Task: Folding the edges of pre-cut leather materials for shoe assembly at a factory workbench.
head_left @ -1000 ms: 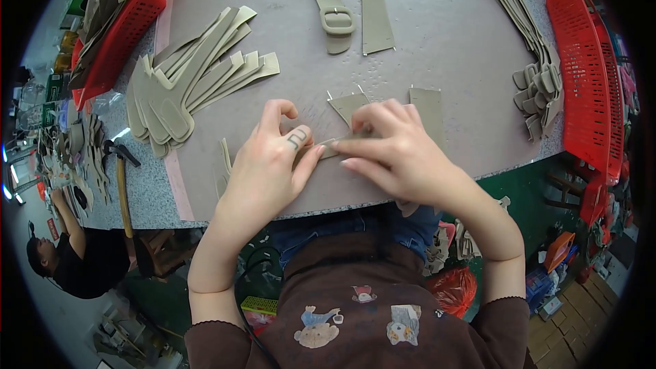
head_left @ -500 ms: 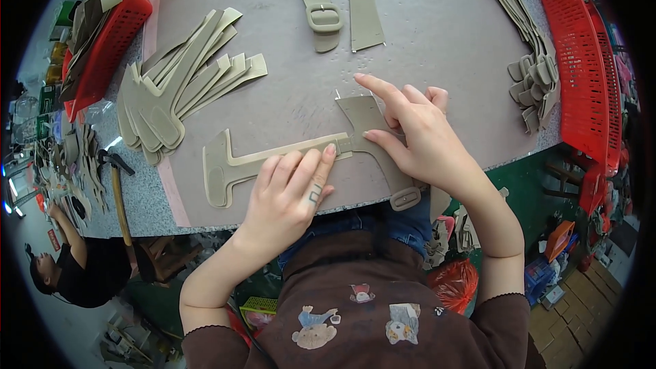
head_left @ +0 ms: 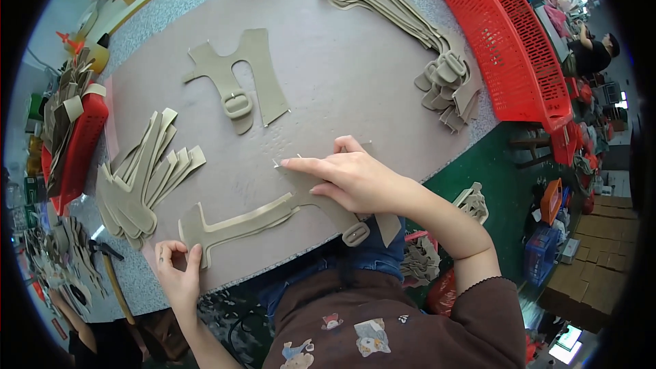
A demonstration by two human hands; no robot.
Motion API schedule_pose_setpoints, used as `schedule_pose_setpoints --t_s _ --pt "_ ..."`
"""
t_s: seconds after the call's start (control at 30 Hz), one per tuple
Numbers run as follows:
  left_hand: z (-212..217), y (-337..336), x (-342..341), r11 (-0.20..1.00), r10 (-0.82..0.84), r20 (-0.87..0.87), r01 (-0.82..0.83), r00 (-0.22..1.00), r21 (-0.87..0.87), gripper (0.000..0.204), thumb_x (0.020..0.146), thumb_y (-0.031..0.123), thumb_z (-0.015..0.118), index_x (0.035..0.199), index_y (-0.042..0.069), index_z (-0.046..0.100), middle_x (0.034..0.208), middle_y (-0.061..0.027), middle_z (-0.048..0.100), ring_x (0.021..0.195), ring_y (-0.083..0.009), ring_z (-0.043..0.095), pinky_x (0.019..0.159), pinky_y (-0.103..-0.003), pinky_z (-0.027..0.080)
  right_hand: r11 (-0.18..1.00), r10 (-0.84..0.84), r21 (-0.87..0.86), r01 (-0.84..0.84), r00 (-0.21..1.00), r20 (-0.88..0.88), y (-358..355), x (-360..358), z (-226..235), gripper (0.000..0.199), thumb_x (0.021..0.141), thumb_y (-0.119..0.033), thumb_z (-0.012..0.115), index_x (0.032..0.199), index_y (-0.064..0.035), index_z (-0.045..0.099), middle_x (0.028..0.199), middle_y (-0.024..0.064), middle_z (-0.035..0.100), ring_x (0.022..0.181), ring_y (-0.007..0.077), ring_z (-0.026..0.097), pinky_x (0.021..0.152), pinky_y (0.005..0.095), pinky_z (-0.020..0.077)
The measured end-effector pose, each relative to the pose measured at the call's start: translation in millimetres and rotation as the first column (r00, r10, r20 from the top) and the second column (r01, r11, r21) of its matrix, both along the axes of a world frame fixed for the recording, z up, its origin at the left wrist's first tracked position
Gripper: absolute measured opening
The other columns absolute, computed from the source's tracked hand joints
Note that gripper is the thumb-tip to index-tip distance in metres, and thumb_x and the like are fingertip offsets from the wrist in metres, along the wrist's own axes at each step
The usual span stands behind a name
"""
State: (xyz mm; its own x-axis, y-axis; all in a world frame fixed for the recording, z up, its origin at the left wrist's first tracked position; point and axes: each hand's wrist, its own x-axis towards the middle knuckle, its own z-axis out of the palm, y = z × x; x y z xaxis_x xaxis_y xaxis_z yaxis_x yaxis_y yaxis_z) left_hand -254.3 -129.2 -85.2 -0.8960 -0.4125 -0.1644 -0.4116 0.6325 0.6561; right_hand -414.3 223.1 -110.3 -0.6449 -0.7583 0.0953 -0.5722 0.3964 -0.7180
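A beige T-shaped strap piece point(head_left: 236, 225) lies near the table's front edge. Its right end meets a beige shoe-upper piece point(head_left: 331, 215), which has a buckle point(head_left: 356, 234) hanging at the table edge. My right hand point(head_left: 359, 176) rests over that upper, index finger stretched along its top edge and thumb apart on its surface; part of the piece is hidden beneath. At the strap's wide left end is my left hand point(head_left: 179, 273), thumb by the edge and index finger bent, a gap showing between them. Farther off, another buckled upper point(head_left: 239, 72) lies flat.
Strap pieces point(head_left: 140, 184) are fanned out at left. Stacked buckled straps point(head_left: 403, 10) lie at the far right beside a red basket point(head_left: 506, 48). Another red basket point(head_left: 78, 150) with pieces stands left. A hammer point(head_left: 113, 277) lies at the left table edge. Another person point(head_left: 593, 51) is in the background.
My left hand has gone from the strap's right end to its wide left end. My right hand stays on the upper, its index finger now along the top edge. The view has turned.
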Motion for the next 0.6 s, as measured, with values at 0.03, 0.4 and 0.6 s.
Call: schedule_pose_setpoints --t_s 0.03,0.4,0.6 --pt "-0.1 2.1 -8.0 0.993 -0.008 0.083 -0.002 0.997 0.117 0.02 0.09 0.011 0.074 0.102 0.004 0.06 0.089 -0.0031 0.056 0.08 -0.0154 0.053 0.077 -0.028 0.045 1.0 0.003 -0.015 -0.003 1.0 0.003 6.1 -1.2 3.3 0.06 0.092 -0.009 0.07 0.15 -0.0143 0.053 0.092 0.0039 0.071 0.069 0.0192 0.059 0.099 0.0315 0.0381" --pt "80.7 131.8 -213.6 0.744 -0.358 -0.724 0.648 0.59 0.161 0.041 0.1 0.015 0.066 0.14 0.015 0.055 0.114 -0.0124 0.07 0.093 -0.021 0.068 0.077 -0.032 0.056 0.697 -0.686 -0.142 0.703 0.711 0.157 191.2 -156.2 97.5 0.056 0.102 -0.011 0.063 0.154 -0.0109 0.044 0.078 -0.0015 0.057 0.065 0.004 0.045 0.053 0.0195 0.029" --pt "15.8 123.8 -117.3 0.626 -0.626 -0.395 0.735 0.672 0.26 0.03 0.095 0.005 0.068 0.125 0.009 0.066 0.076 -0.0034 0.066 0.062 -0.0114 0.054 0.058 -0.026 0.044 0.484 -0.833 0.054 0.873 0.479 -0.279 266.7 -187.2 12.1 0.054 0.094 -0.026 0.076 0.142 -0.0072 0.059 0.077 0.0016 0.058 0.066 0.0102 0.051 0.058 0.0231 0.0404"
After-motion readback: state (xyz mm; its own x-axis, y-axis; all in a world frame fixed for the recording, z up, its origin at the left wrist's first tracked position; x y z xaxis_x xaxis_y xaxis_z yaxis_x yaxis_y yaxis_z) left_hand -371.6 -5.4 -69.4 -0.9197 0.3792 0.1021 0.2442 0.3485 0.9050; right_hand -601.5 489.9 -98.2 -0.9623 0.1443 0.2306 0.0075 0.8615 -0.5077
